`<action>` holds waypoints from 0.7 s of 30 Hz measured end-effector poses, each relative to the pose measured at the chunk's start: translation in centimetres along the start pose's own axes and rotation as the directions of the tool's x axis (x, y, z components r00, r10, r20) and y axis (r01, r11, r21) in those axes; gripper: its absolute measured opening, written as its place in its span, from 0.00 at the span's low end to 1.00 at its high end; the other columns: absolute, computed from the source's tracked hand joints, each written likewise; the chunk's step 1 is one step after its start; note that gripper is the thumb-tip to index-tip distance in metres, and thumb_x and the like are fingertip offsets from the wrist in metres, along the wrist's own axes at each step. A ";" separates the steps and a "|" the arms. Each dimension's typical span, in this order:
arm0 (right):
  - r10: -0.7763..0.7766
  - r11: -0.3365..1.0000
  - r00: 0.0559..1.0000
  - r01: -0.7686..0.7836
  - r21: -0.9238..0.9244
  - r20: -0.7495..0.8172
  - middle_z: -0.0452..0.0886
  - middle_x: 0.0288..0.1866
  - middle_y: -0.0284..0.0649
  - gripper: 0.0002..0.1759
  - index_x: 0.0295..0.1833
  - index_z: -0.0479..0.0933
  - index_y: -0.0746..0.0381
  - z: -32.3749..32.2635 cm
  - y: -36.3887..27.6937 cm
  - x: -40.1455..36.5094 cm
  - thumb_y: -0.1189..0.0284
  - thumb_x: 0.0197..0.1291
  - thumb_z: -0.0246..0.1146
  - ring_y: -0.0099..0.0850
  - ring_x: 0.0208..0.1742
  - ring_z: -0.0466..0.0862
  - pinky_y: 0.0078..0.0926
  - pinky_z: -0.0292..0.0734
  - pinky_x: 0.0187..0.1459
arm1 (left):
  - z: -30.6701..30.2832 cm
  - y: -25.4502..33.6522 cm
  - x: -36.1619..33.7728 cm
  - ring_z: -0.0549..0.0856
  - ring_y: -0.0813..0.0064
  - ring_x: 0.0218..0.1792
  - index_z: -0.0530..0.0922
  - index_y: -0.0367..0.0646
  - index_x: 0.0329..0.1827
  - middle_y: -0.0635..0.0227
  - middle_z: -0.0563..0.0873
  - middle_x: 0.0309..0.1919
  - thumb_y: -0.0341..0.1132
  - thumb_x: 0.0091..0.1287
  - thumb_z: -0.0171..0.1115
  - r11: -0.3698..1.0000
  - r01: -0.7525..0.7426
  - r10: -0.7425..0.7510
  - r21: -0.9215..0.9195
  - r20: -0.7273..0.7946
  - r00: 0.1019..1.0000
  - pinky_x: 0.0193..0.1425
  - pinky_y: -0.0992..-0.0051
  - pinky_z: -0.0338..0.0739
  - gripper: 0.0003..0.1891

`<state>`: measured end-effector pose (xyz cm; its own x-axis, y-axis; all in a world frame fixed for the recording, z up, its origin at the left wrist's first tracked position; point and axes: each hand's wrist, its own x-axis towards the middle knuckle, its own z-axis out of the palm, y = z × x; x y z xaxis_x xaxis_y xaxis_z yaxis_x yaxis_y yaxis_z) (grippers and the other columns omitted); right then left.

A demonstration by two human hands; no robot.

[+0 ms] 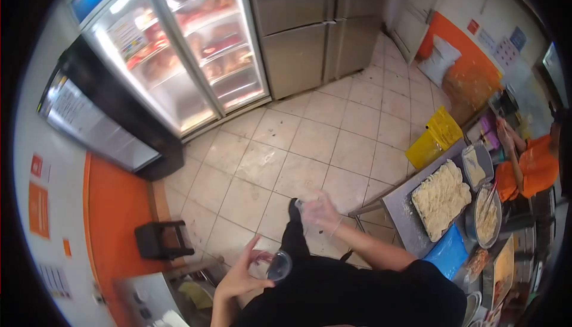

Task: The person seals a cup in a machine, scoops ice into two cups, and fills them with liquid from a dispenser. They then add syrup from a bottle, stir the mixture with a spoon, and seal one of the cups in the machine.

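My left hand (247,273) is at the bottom centre, its thumb and fingers round a small clear round container (279,265). Something dark reddish shows beside the container, between the fingers, too blurred to make out. To the right, my right hand (320,212) is held out over the tiled floor in a thin clear glove, smeared by motion. Whether that hand holds anything is not clear. The two hands are well apart, above my dark shoe and trouser leg.
At the right, a metal table (396,208) bears a tray of dough (442,199), a bowl (488,217) and a blue bag (447,252). A co-worker in an orange top (536,166) stands beyond. A black stool (161,240) is at the left; fridges line the back.
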<state>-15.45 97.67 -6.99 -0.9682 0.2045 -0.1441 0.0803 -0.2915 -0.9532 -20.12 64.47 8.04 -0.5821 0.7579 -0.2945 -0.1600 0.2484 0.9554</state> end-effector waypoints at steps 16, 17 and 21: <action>-0.109 0.972 0.568 0.233 0.032 -0.815 0.74 0.65 0.46 0.47 0.82 0.53 0.60 -30.6 -20.0 18.6 0.68 0.67 0.74 0.34 0.59 0.82 0.37 0.82 0.62 | 7.4 20.7 75.5 0.66 0.50 0.82 0.72 0.42 0.73 0.58 0.64 0.82 0.34 0.53 0.85 0.957 0.290 -0.079 -0.015 0.948 0.309 0.82 0.56 0.65 0.43; -0.143 0.953 0.594 0.298 0.051 -0.791 0.74 0.65 0.46 0.48 0.83 0.51 0.59 -32.3 -20.8 22.1 0.67 0.68 0.74 0.35 0.60 0.82 0.38 0.81 0.62 | 8.1 20.9 78.8 0.61 0.50 0.84 0.74 0.41 0.72 0.57 0.61 0.84 0.36 0.53 0.86 0.976 0.195 0.029 -0.094 0.950 0.311 0.85 0.53 0.58 0.42; -0.373 0.926 0.759 0.341 -0.162 -0.534 0.75 0.71 0.48 0.42 0.83 0.52 0.64 -39.4 -27.0 39.4 0.60 0.75 0.66 0.39 0.68 0.79 0.40 0.75 0.70 | 10.6 27.3 89.9 0.55 0.58 0.86 0.79 0.47 0.68 0.57 0.56 0.86 0.44 0.46 0.89 0.953 0.168 0.183 -0.252 0.921 0.343 0.87 0.51 0.52 0.43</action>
<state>-46.46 150.39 2.57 -0.6384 0.7626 0.1045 -0.2177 -0.0487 -0.9748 -68.41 145.79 7.34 0.5053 0.8614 0.0522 -0.4510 0.2120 0.8670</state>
